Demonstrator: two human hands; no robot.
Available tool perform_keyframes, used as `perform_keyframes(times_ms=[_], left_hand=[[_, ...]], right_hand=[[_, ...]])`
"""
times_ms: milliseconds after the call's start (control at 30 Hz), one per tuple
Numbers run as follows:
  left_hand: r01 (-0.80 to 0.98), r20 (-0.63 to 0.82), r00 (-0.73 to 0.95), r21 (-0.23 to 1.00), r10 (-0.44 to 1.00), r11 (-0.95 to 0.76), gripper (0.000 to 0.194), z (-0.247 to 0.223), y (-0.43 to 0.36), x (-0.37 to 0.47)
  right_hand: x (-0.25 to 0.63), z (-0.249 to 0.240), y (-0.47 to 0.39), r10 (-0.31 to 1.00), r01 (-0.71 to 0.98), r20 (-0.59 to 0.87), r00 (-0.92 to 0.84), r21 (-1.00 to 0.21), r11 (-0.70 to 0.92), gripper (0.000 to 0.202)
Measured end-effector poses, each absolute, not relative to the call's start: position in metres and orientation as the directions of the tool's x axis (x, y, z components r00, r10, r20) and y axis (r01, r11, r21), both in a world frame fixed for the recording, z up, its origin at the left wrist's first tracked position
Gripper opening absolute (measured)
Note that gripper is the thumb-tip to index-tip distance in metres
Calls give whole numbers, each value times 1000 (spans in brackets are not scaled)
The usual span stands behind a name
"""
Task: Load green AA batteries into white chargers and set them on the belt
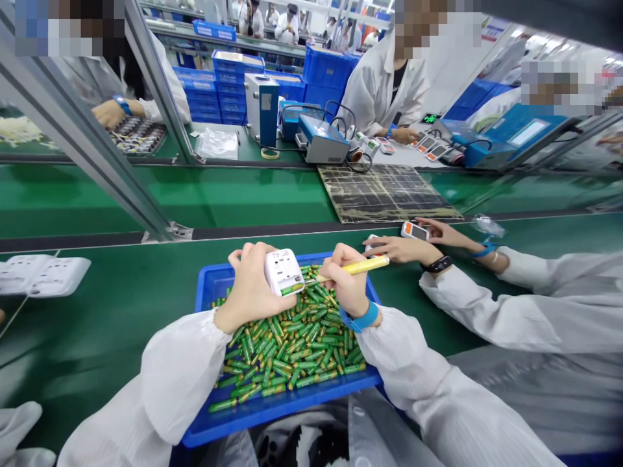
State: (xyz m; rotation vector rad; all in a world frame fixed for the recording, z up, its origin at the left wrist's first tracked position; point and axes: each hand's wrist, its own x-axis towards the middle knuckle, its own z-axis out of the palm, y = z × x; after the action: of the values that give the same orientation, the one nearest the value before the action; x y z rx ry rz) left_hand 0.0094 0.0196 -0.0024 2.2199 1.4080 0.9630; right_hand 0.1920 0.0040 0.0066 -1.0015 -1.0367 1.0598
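Note:
My left hand [252, 285] grips a small white plastic device [284, 267] above the bin, its back turned up. A green battery [293, 288] lies in the open compartment at the device's lower edge. In my right hand [344, 279], closed in a pen-like hold, is a slim yellow-handled tool [366, 264]. Its thin tip points left and is close to the battery; whether they touch I cannot tell. Beneath both hands stands a blue plastic bin [272, 415] holding many loose green-and-gold batteries [292, 350].
At right, a co-worker's hands [406, 250] handle a white-and-orange device [415, 231]. White devices [43, 274] lie at left. A metal frame post [92, 123] rises at front left. Beyond the ledge, a dark gridded board [384, 191] lies on the green surface.

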Motion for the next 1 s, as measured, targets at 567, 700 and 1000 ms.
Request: perform_keyframes(times_ms=[567,700,1000], left_hand=[[736,465,350,401,814,-545,55,0,17,9],[761,453,457,247,765,-601,48,-2,17,12],[895,436,408,-19,802,-445,50,13,47,-25]], right_hand=[[181,6,12,974,-539,-207,-94,-812,-224,31],[176,3,11,943,-556,-224,-245,-764,-326,29],[197,-2,36,900,-706,-365,-240,-571,-420,28]])
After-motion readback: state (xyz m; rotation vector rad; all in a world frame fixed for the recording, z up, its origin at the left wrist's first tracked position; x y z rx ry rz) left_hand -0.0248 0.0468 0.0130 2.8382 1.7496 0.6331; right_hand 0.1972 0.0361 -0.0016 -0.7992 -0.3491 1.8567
